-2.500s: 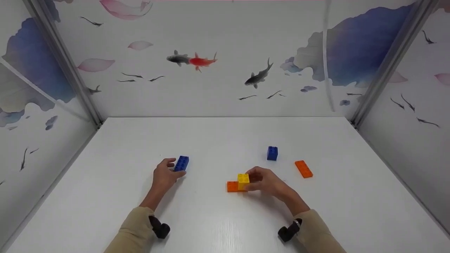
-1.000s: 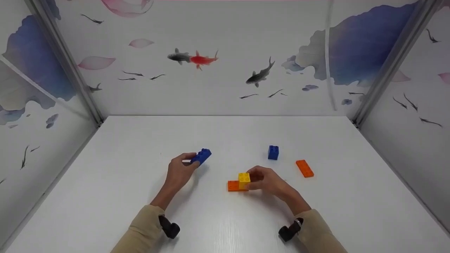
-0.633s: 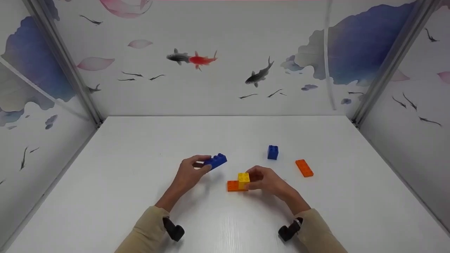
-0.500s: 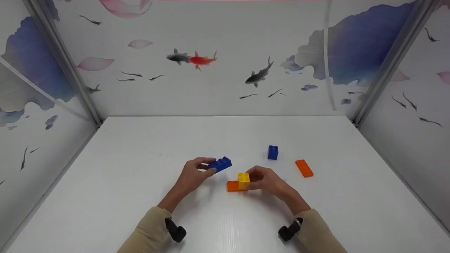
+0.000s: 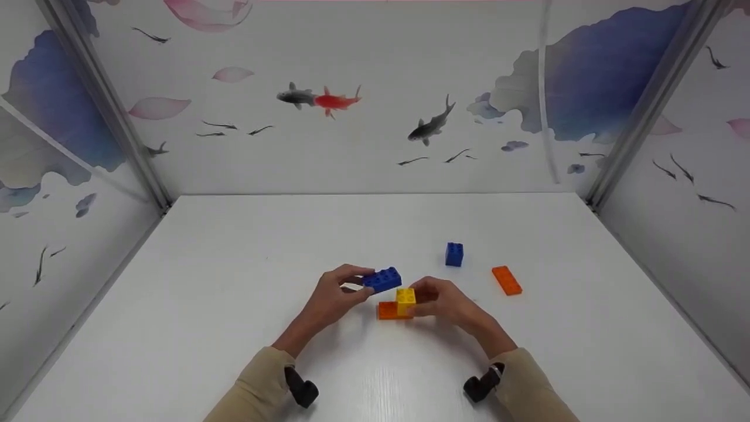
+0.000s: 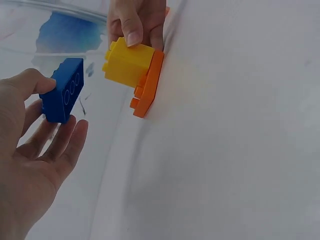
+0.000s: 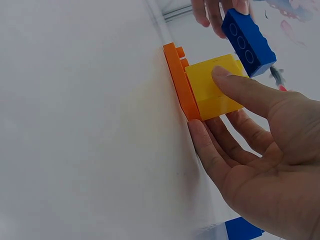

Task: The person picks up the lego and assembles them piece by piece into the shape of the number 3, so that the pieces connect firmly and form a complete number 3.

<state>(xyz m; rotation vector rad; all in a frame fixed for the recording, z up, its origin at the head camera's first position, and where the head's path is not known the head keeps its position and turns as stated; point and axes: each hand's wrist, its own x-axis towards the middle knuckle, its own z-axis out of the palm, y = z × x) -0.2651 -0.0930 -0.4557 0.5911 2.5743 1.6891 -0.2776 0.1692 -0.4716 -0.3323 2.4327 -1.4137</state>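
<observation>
Gripping a long blue brick (image 5: 383, 280) is the left hand (image 5: 337, 298); the right hand (image 5: 450, 302) pinches a yellow block (image 5: 404, 300).

A white tabletop (image 5: 234, 234) spreads beneath the fingers (image 5: 354, 269) and well out to either side of them. Beyond the fingers stands a pale back wall (image 5: 375, 47), printed with a black-and-red fish (image 5: 319, 99), a dark fish (image 5: 432, 123) and pink petals. A left wall (image 5: 41, 316) and a right wall (image 5: 697, 252) flank the fingers, well apart from them. Grey metal posts (image 5: 650, 111) line both far corners. A soft sheen (image 5: 378, 387) shows on the near side of the fingers.
</observation>
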